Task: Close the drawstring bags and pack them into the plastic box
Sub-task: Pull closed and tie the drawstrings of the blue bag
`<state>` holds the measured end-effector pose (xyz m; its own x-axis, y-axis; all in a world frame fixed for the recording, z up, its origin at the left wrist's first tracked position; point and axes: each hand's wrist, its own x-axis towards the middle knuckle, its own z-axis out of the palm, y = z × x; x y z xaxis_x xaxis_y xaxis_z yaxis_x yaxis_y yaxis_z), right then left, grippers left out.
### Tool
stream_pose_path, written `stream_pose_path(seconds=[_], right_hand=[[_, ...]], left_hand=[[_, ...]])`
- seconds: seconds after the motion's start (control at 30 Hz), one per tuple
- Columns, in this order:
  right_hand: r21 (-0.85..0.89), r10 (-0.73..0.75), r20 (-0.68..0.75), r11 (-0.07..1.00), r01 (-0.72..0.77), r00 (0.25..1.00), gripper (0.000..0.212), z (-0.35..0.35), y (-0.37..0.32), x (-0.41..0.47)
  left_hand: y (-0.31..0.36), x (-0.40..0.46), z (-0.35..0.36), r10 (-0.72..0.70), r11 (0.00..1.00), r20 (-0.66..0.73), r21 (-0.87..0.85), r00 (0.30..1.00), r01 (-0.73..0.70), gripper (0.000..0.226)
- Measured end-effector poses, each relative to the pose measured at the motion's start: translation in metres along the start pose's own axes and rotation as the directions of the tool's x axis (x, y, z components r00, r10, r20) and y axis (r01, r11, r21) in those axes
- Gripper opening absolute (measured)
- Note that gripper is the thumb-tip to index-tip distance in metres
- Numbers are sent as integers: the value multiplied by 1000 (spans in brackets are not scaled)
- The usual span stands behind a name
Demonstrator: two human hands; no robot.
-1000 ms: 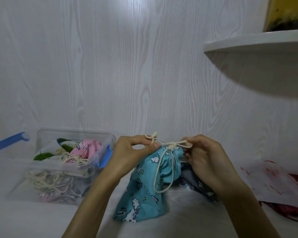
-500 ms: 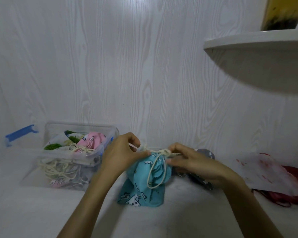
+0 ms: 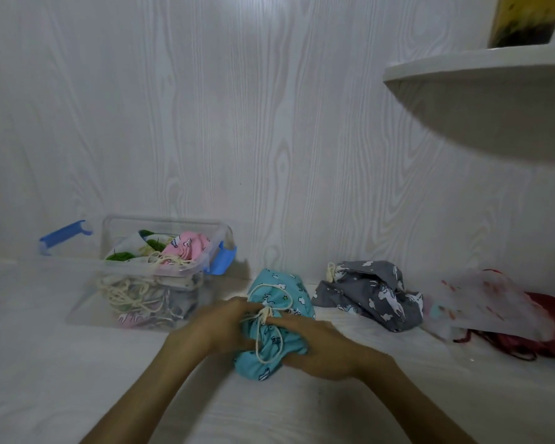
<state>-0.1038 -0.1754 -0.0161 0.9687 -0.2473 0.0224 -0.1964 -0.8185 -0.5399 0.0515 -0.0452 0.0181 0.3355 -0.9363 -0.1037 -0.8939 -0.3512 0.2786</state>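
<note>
A turquoise drawstring bag (image 3: 277,346) lies bunched on the white table at the centre, its cream cord looped over it. My left hand (image 3: 220,322) grips its gathered neck from the left. On the bag's right side my right hand (image 3: 314,342) holds the cloth. A second turquoise bag (image 3: 285,290) sits just behind. The clear plastic box (image 3: 161,270) with blue clips stands at the left, holding several closed bags, a pink one on top. A grey unicorn-print bag (image 3: 372,293) lies to the right.
A white and red plastic sheet (image 3: 491,302) over red cloth lies at the far right. A curved white shelf (image 3: 481,68) juts out at the upper right. The box's lid with a blue clip (image 3: 63,233) is behind the box.
Both hands have lowered the turquoise bag from mid-air onto the table and now hold it bunched there. The view has tilted, showing the grey bag.
</note>
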Motion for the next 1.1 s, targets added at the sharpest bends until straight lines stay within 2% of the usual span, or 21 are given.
stream_pose_path(seconds=[0.07, 0.13, 0.23, 0.33, 0.4, 0.43, 0.47, 0.53, 0.63, 0.7, 0.87, 1.0, 1.1], right_hand=[[-4, 38, -103, 999, -39, 994, 44, -12, 3, 5], [-166, 24, -249, 984, -67, 968, 34, -24, 7, 14], [-241, -34, -266, 970, -32, 963, 38, -35, 6, 35], [-267, 49, -154, 960, -90, 987, 75, -42, 9, 64], [-263, 150, -15, 953, -148, 989, 112, -47, 16, 84], [-270, 183, 70, 950, -159, 981, 119, -49, 18, 91], [-279, 192, 148, 949, -145, 970, 113, -50, 19, 95], [-304, 187, 213, 945, -117, 959, 80, -48, 17, 97], [-338, 169, 149, 935, -110, 974, 54, -47, 14, 85], [-303, 132, 137, 949, -86, 982, 47, -49, 16, 73], [-76, 7, 41, 997, -4, 999, 25, -67, 7, 38], [69, -74, -85, 994, 80, 994, 25, -105, -26, 22], [214, -149, -222, 957, 198, 963, 30, -130, -68, 21]], left_hand=[[-10, 12, 13, 17, 999, -39, -35, 999, -18, 71], [-14, 20, 22, 17, 998, -88, -63, 996, -22, 76], [-20, 34, 26, 7, 996, -149, -86, 989, -20, 69], [-27, 49, 26, 23, 996, -154, -78, 988, -35, 58], [-29, 57, 26, 24, 996, -129, -83, 991, -35, 51], [-28, 58, 24, 21, 995, -112, -92, 993, -31, 46], [-29, 60, 25, 25, 994, -107, -106, 994, -37, 41], [-28, 59, 24, 16, 993, -108, -118, 994, -28, 35], [-25, 56, 24, 7, 989, -171, -143, 985, -32, 29], [-21, 48, 26, 13, 983, -227, -173, 974, -53, 23], [-9, 22, 17, 32, 959, -329, -255, 944, -122, 26], [4, -8, -29, 52, 919, -449, -328, 892, -219, 27], [0, -30, -86, 18, 908, -519, -350, 855, -232, 33]])
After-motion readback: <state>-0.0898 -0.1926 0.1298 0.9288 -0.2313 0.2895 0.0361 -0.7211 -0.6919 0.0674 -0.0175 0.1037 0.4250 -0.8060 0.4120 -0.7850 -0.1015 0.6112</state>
